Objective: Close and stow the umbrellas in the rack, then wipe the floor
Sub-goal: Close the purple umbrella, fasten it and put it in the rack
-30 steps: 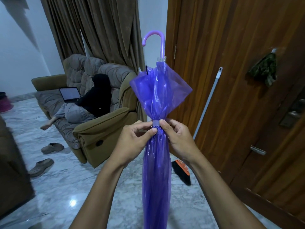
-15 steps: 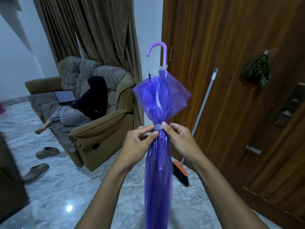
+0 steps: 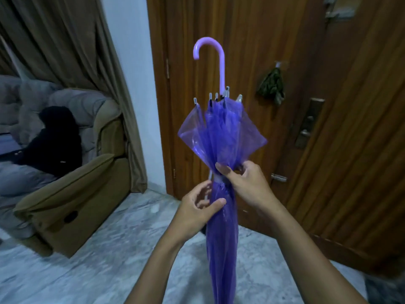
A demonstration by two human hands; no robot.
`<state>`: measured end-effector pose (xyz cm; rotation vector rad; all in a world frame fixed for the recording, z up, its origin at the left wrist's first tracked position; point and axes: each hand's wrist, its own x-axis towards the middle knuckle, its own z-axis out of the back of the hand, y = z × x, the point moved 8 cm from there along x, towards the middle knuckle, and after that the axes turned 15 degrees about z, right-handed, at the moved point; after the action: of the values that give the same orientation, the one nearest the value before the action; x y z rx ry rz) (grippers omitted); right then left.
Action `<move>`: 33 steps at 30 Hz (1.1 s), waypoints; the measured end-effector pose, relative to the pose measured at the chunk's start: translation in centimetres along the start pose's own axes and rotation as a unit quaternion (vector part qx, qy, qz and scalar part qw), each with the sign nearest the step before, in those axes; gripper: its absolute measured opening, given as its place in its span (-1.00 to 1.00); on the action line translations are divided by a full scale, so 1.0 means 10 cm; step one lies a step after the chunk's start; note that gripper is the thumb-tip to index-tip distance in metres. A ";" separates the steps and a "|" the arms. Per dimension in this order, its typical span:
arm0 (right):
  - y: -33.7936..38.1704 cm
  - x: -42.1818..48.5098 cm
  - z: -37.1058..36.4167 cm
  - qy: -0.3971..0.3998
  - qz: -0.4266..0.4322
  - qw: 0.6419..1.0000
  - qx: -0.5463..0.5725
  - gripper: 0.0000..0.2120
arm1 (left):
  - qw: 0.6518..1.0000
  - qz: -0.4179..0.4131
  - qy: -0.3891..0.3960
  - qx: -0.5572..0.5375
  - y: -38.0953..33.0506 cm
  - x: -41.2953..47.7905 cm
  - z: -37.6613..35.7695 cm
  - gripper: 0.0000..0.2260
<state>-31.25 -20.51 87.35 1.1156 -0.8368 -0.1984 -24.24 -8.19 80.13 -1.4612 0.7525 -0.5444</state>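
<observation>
"Standing where, in the head view?"

"Umbrella (image 3: 221, 132) is rising upright straight ahead, hook (image 3: 222, 69) up, between both hands. Right hand (image 3: 247, 183) is pinching its gathered waist. Left hand (image 3: 197, 207), just below, is curling half-open with its thumb touching; grip unclear. Thin, glossy purple plastic is flaring above."

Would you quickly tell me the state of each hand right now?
Left hand: closed, gripping the umbrella just below the right hand.
Right hand: closed, gripping the umbrella at its gathered waist.
</observation>
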 end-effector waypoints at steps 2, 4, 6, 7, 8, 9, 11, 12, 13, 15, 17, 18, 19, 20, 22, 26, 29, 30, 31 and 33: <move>-0.08 -0.04 0.27 -0.027 -0.018 0.999 0.023 -0.75 | 0.999 -0.011 0.040 0.018 0.02 0.10 -0.34 -0.64; -0.18 -0.11 0.60 -0.081 -0.047 0.993 0.069 -0.58 | 0.998 -0.015 0.056 0.023 0.00 0.20 -0.70 -0.70; -0.23 -0.20 0.94 -0.127 -0.062 0.986 0.088 -0.47 | 0.997 -0.025 0.070 0.039 -0.02 0.28 -1.04 -0.72; -0.25 -0.26 1.14 -0.148 -0.058 0.985 0.067 -0.43 | 0.995 -0.031 0.078 0.051 -0.03 0.31 -1.24 -0.71; -0.27 -0.32 1.36 -0.169 -0.053 0.984 0.029 -0.36 | 0.994 -0.036 0.083 0.066 -0.02 0.35 -1.43 -0.71; -0.29 -0.39 1.58 -0.185 -0.051 0.981 -0.024 -0.25 | 0.992 -0.038 0.089 0.077 -0.01 0.37 -1.63 -0.70; -0.32 -0.54 1.98 -0.211 -0.057 0.970 -0.105 -0.04 | 0.989 -0.040 0.104 0.095 0.02 0.40 -2.06 -0.69; -0.35 -0.62 2.18 -0.223 -0.058 0.965 -0.128 -0.05 | 0.987 -0.039 0.117 0.106 0.05 0.41 -2.30 -0.69; -0.38 -0.70 2.39 -0.236 -0.064 0.957 -0.154 -0.13 | 0.983 -0.041 0.136 0.116 0.07 0.40 -2.54 -0.69; -0.44 -0.87 2.88 -0.266 -0.095 0.934 -0.219 -0.38 | 0.975 -0.043 0.174 0.131 0.14 0.36 -3.04 -0.69; -0.52 -1.05 3.38 -0.291 -0.119 0.916 -0.249 -0.48 | 0.969 -0.026 0.207 0.136 0.27 0.35 -3.49 -0.62; -0.54 -1.14 3.61 -0.298 -0.123 0.912 -0.252 -0.50 | 0.965 -0.016 0.221 0.142 0.35 0.35 -3.71 -0.58; -0.58 -1.23 3.84 -0.303 -0.123 0.910 -0.255 -0.52 | 0.959 -0.010 0.240 0.148 0.41 0.34 -3.94 -0.55; -0.61 -1.32 4.06 -0.307 -0.124 0.908 -0.257 -0.55 | 0.953 -0.006 0.262 0.153 0.47 0.34 -4.16 -0.54; -0.69 -1.50 4.47 -0.328 -0.128 0.901 -0.253 -0.51 | 0.940 0.012 0.307 0.148 0.57 0.33 -4.59 -0.57; -0.84 -1.80 5.15 -0.360 -0.140 0.887 -0.254 -0.39 | 0.949 0.051 0.301 0.080 0.44 0.50 -5.29 -0.61; -0.87 -1.91 5.57 -0.370 -0.165 0.878 -0.257 -0.60 | 0.948 0.024 0.311 0.057 0.10 0.65 -5.83 -0.65; -0.89 -1.91 5.69 -0.368 -0.161 0.879 -0.256 -0.67 | 0.941 0.006 0.331 0.064 -0.01 0.69 -6.03 -0.64; -0.92 -1.89 5.82 -0.365 -0.154 0.884 -0.250 -0.73 | 0.934 -0.012 0.350 0.074 -0.11 0.73 -6.23 -0.62; -1.03 -1.81 6.09 -0.358 -0.141 0.891 -0.242 -0.78 | 0.920 -0.039 0.378 0.100 -0.25 0.84 -6.61 -0.60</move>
<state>-82.46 -58.90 80.53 0.6669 -1.1831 -1.0568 -67.05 -59.15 84.61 -1.0719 1.1962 -1.2465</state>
